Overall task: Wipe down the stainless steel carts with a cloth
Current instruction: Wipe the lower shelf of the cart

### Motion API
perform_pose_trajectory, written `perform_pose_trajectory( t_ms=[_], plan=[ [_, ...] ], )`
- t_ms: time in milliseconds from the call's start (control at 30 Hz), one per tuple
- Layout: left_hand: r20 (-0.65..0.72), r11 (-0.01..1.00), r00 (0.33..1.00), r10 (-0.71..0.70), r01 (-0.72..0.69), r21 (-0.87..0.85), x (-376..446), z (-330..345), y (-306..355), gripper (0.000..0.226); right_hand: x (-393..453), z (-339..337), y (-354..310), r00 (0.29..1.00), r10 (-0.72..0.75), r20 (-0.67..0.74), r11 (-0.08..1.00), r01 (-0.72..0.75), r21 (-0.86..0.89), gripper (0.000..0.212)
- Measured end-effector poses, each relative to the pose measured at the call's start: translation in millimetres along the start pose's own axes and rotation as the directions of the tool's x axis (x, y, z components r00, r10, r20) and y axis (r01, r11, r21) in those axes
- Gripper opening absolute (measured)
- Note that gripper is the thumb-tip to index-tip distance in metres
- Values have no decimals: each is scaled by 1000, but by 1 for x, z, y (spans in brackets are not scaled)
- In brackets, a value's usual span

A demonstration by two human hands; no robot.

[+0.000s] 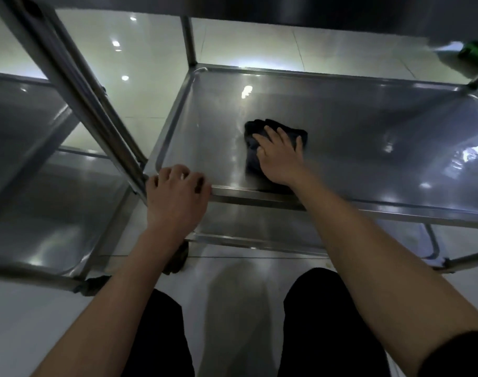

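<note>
Your right hand (280, 156) pressed flat-fingered on the dark cloth (275, 144) mid-shelf; your left hand (176, 194), at eight o'clock, seemingly curled over the cart shelf's rim (259, 192).

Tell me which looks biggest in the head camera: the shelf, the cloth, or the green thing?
1. shelf
2. cloth, partly under the right hand
3. green thing, though it is farther away and cut off

Under me the pale glossy floor tiles (156, 50) mirror round ceiling lights; something green (474, 51) shows at the far right.
</note>
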State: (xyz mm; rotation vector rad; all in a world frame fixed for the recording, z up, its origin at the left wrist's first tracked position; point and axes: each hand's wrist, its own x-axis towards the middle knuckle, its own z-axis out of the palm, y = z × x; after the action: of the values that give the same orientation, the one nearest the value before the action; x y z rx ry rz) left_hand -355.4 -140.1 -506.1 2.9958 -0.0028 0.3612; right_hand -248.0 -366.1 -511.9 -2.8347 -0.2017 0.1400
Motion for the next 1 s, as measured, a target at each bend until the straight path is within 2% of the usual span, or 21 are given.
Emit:
perform_pose_trajectory(
  t_ms=[167, 333, 567, 700, 800, 900, 1000],
  plan=[
    [-110, 997, 994, -8, -1, -81, -14, 6, -13, 27, 41, 20, -75, 980, -167, 106, 986, 167, 18, 51],
    [-102, 997, 994, 33, -40, -66, -15, 10, -17, 32, 68, 39, -139, 939, -305, 159, 952, 305, 29, 52],
    [-86, 996, 996, 28, -35, -79, -20, 13, -17, 35, 62, 35, -133, 931, -339, 138, 941, 333, 64, 50],
    [-60, 994, 996, 67, -72, -88, -22, 5, -19, 35, 53, 23, -95, 961, -257, 107, 965, 250, 75, 50],
    [-29, 997, 999, 28, -30, -72, -16, -2, -13, 34, 44, 6, -50, 985, -139, 101, 988, 131, 82, 51],
    [61, 1000, 998, -1, 2, -20, -5, -3, 8, 38, 30, -8, -2, 995, -27, 93, 997, 21, 67, 51],
    [62, 993, 992, 107, -103, -65, 0, 1, 49, 35, 11, -22, 47, 995, 68, 77, 994, -74, 76, 50]
  ],
)
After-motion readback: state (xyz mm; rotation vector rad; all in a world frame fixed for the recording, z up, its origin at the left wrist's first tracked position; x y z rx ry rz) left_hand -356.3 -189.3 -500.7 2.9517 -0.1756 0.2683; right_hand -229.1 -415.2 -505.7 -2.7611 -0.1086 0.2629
